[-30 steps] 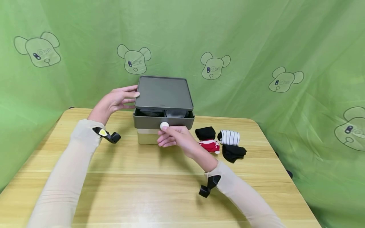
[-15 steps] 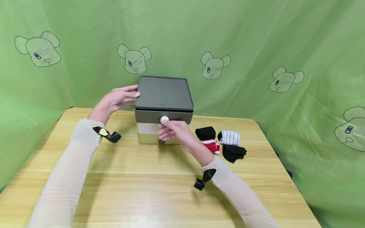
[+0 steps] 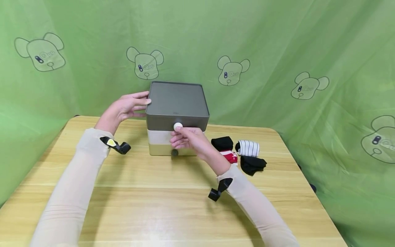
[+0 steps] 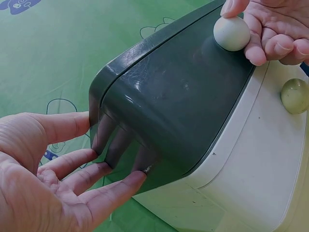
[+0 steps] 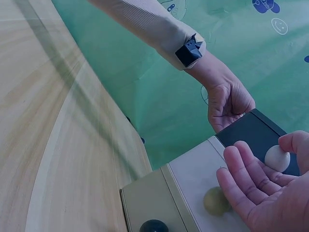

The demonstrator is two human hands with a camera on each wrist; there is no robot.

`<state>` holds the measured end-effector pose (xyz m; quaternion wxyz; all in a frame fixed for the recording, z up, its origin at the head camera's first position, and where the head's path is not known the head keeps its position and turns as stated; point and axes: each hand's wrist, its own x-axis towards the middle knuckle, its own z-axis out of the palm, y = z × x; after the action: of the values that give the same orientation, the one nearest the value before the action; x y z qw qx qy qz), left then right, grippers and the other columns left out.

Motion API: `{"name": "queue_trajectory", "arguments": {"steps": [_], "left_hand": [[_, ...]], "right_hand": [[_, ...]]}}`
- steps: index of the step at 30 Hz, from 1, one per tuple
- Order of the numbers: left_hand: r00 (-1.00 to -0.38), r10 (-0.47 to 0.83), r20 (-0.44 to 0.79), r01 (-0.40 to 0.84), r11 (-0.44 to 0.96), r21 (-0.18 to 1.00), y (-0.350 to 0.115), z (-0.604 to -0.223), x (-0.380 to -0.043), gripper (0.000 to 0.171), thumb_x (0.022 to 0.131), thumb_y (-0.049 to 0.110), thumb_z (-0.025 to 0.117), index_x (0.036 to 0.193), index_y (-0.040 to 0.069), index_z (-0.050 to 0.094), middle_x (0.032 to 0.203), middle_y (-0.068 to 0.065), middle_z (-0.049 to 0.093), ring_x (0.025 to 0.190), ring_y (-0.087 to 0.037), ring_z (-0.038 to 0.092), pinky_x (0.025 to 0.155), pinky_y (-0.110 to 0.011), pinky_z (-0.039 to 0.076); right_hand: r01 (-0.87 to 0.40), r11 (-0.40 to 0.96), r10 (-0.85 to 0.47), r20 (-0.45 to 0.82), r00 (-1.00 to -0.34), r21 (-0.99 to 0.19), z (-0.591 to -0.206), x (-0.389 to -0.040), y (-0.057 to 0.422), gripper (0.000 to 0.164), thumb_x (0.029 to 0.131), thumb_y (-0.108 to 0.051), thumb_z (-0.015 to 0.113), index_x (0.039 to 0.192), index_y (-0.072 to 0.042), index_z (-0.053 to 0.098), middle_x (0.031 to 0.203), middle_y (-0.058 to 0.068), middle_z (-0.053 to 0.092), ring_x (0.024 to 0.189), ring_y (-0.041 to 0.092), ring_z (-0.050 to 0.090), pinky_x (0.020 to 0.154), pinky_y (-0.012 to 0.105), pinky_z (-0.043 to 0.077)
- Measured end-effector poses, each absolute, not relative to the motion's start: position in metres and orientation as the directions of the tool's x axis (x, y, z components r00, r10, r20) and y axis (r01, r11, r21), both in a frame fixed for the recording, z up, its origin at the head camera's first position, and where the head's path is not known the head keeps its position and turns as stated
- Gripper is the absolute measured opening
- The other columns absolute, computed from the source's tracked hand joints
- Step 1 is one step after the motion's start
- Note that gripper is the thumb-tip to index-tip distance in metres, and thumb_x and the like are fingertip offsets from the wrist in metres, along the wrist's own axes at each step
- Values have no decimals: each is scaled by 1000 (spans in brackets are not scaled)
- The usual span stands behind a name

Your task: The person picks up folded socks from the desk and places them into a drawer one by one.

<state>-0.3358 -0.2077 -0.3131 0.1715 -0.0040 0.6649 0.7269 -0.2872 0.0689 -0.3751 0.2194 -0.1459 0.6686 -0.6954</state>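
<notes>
A small drawer box (image 3: 177, 99) has a dark grey top drawer (image 4: 178, 96), a white middle drawer (image 4: 241, 145) and a beige bottom drawer (image 5: 149, 198). The top drawer sits flush under the lid. My right hand (image 3: 192, 140) is at its white knob (image 4: 231, 34); the thumb tip presses on the knob and the index finger lies beside it, the other fingers loosely bent. My left hand (image 3: 124, 107) rests spread fingertips against the box's left side, thumb at the lid's edge. A yellowish knob (image 5: 216, 201) and a dark knob (image 5: 154, 226) mark the lower drawers.
Right of the box lie folded socks: a black one (image 3: 223, 143), a red-and-white one (image 3: 229, 156) partly behind my right hand, a white striped one (image 3: 248, 149) and another black one (image 3: 253, 165). A green curtain (image 3: 191, 34) hangs behind the wooden table (image 3: 148, 206).
The top drawer, pulled out with dark cloth showing inside a second ago, has slid back in flush. My right hand moved away from me with the knob; the left hand stayed put.
</notes>
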Motion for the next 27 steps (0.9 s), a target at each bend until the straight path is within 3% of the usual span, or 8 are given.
{"name": "queue_trajectory", "arguments": {"steps": [5,12,16,18,21,24,27], "left_hand": [[-939,249,-235,-255,-48,966,-207,-312,-336,71,104,14,58,163,19,21,164,-14,32,154,-31,31,127,-53,29],[-939,265,-221,-237,-30,971,-208,-312,-335,70,105,13,55,164,17,18,167,-15,27,154,-35,30,126,-51,32],[-938,261,-229,-245,-32,969,-209,-312,-335,70,105,14,57,163,18,19,167,-14,28,154,-33,30,127,-52,31],[-939,250,-234,-254,-50,966,-209,-311,-335,70,104,14,59,163,19,21,159,-10,44,154,-32,31,127,-52,30],[-942,240,-236,-257,-59,965,-209,-311,-336,71,103,15,61,162,19,24,127,3,70,153,-32,33,127,-52,31],[-942,242,-233,-255,-64,965,-209,-312,-335,71,102,15,62,162,19,24,99,15,71,153,-33,33,127,-53,31],[-941,246,-232,-254,-63,965,-208,-312,-335,72,102,15,62,162,19,24,102,15,71,153,-33,34,126,-53,31]], "right_hand": [[94,1,-504,-81,-860,-996,-373,-286,70,43,102,-24,58,120,15,64,82,3,77,76,13,75,75,29,66],[-10,133,-481,-56,-875,-991,-374,-284,80,44,104,-32,59,119,9,69,92,10,77,80,16,75,93,48,62],[-4,209,-473,-97,-876,-978,-378,-281,89,46,104,-36,58,118,7,70,98,18,77,81,19,75,97,56,59],[28,252,-465,-146,-873,-967,-381,-280,93,49,104,-39,57,118,6,70,99,20,77,80,18,75,95,52,61],[81,305,-458,-220,-861,-949,-389,-281,98,52,105,-41,55,119,6,69,102,19,77,82,19,75,95,50,61],[143,309,-471,-282,-836,-940,-398,-284,101,54,106,-43,52,124,6,66,109,18,77,89,21,77,100,51,58],[232,228,-525,-320,-789,-946,-407,-289,100,55,108,-41,49,133,7,60,122,21,73,103,26,76,108,52,53]]}}
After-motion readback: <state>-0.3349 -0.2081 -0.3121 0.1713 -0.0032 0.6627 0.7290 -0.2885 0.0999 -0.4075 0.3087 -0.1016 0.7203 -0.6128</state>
